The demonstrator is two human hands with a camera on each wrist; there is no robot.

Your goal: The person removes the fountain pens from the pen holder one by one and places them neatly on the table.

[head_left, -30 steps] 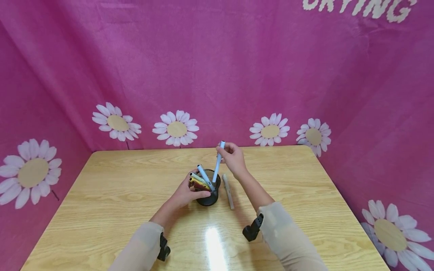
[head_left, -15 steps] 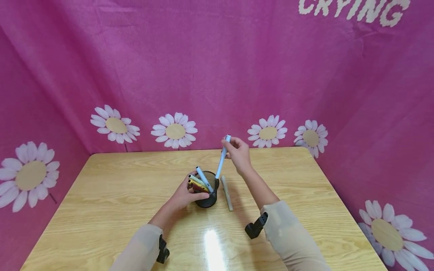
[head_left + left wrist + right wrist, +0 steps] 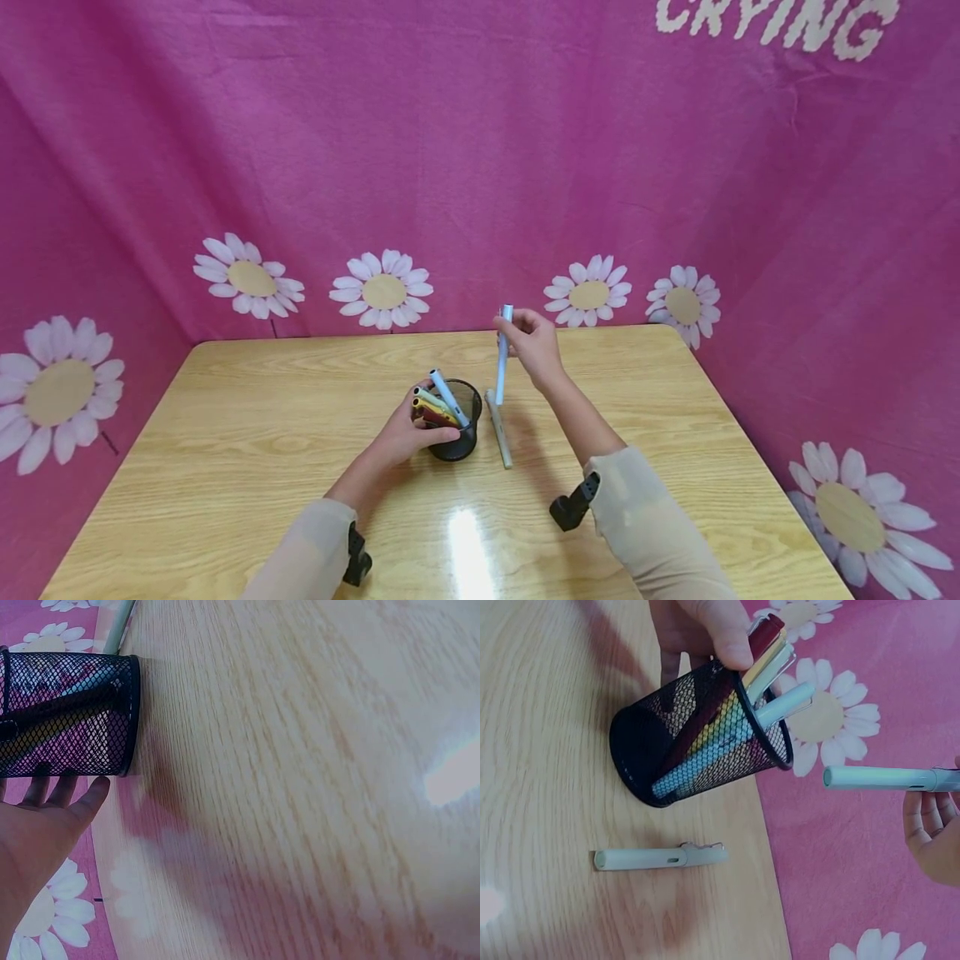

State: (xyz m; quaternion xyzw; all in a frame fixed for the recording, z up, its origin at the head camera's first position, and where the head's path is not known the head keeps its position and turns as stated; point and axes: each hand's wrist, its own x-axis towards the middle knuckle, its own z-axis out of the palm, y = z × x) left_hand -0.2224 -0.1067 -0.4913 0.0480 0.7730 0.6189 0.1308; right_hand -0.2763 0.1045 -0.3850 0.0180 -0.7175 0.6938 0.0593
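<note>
Part-way, I judge: four pens [image 3: 771,673] in a black mesh cup [image 3: 454,447], left hand [image 3: 407,436] gripping it, toward the far edge of the table [image 3: 262,417]; two out, a greyish pen [image 3: 499,429] lying beside it, a light-blue pen [image 3: 503,371] pinched aloft by the right hand [image 3: 536,345].

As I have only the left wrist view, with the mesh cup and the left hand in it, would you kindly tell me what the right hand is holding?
Observer: In the head view, the right hand pinches a slim pen, light blue in colour, above the table and apart from the mesh cup.
Operator: Thank you; I cannot make out colours through the mesh, so which pens stand in the cup?
Observer: The right wrist view shows at least four leaning together past the rim: a dark red pen, a yellow pen, a pale green pen and a light blue pen.
</note>
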